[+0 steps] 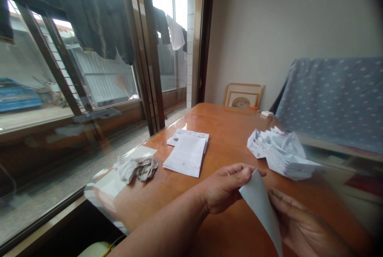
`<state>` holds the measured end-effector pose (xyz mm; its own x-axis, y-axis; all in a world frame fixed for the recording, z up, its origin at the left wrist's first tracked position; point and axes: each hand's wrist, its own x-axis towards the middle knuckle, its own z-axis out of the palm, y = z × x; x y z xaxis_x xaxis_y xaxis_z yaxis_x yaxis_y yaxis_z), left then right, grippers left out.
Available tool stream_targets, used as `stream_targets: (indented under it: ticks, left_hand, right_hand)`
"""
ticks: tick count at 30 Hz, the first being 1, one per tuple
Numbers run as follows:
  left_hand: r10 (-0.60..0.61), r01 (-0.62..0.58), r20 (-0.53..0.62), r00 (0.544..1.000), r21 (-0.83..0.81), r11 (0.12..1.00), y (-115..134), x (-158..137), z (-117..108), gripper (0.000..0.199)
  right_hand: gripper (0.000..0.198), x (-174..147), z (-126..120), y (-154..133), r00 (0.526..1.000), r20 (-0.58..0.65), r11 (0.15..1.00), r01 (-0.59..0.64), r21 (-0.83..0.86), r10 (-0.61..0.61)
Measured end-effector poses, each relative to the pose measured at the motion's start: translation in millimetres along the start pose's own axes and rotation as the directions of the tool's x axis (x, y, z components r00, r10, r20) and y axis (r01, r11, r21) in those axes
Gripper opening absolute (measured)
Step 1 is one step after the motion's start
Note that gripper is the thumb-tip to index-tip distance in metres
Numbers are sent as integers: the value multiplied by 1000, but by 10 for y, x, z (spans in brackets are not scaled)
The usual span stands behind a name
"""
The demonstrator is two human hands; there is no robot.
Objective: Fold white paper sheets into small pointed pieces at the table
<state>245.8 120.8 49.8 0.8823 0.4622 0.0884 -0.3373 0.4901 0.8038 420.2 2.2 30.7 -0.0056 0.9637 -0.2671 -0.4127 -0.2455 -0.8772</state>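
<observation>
A folded sheet of white paper (pixel 261 205) is held up between my two hands above the near side of the wooden table. My left hand (pixel 229 185) pinches its upper corner between thumb and fingers. On the sheet's right edge my right hand (pixel 299 219) is closed, with its fingertips partly behind the paper. Beyond the hands, to the right, lies a pile of folded paper pieces (pixel 278 151), some with red and dark marks. Left of my hands rests a stack of written sheets (pixel 187 155).
Crumpled gloves or cloth (pixel 137 168) lie at the left edge of the wooden table (pixel 221 129). A small white box (pixel 266 113) sits at the far end, near a framed picture (pixel 243 97). A dotted blue cloth (pixel 332 101) hangs at right; glass windows (pixel 104 77) line the left.
</observation>
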Motion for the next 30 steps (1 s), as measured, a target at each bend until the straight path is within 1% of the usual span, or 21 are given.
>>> stream_targets:
  ticks: [4, 8, 10, 13, 17, 20, 23, 25, 26, 28, 30]
  left_hand:
    - [1, -1, 16, 1000, -6, 1000, -33, 7, 0, 63]
    - [-1, 1, 9, 1000, 9, 1000, -27, -10, 23, 66]
    - [-15, 15, 11, 1000, 9, 1000, -12, -22, 37, 64]
    - [-35, 35, 10, 999, 3, 999, 8, -31, 50, 56]
    - [-54, 55, -31, 998, 17, 998, 23, -14, 35, 42]
    - [-69, 73, -62, 996, 63, 995, 29, 7, -9, 39]
    - [-88, 107, -124, 988, 155, 982, 28, 28, -61, 38]
    - [-105, 146, -187, 977, 218, 965, 20, 41, -85, 35]
    - [-114, 167, -215, 970, 245, 955, 14, 46, -91, 33]
    - [-127, 201, -255, 959, 293, 935, -3, 53, -96, 30]
    - [-129, 222, -272, 953, 343, 913, -22, 55, -96, 25]
  right_hand:
    - [35, 15, 37, 38, 999, 31, 1000, 16, -3, -16]
    - [28, 32, 17, 85, 998, 57, 999, 5, 47, -7]
    - [27, 31, 15, 89, 998, 65, 998, -3, 58, 0]
    - [30, 23, 26, 69, 999, 51, 999, -4, 41, 2]
    - [32, 16, 17, 34, 999, 35, 999, 8, 54, -10]
    - [34, 18, -30, 31, 1000, -19, 999, -1, 45, 2]
    - [38, 30, -83, 52, 989, -149, 999, -27, -28, 23]
    - [39, 49, -103, 69, 975, -220, 996, -11, -90, -9]
    - [39, 61, -108, 76, 971, -236, 990, 14, -137, -47]
    - [41, 89, -106, 83, 968, -208, 961, 85, -263, -143]
    - [43, 109, -93, 78, 964, -135, 912, 162, -378, -227]
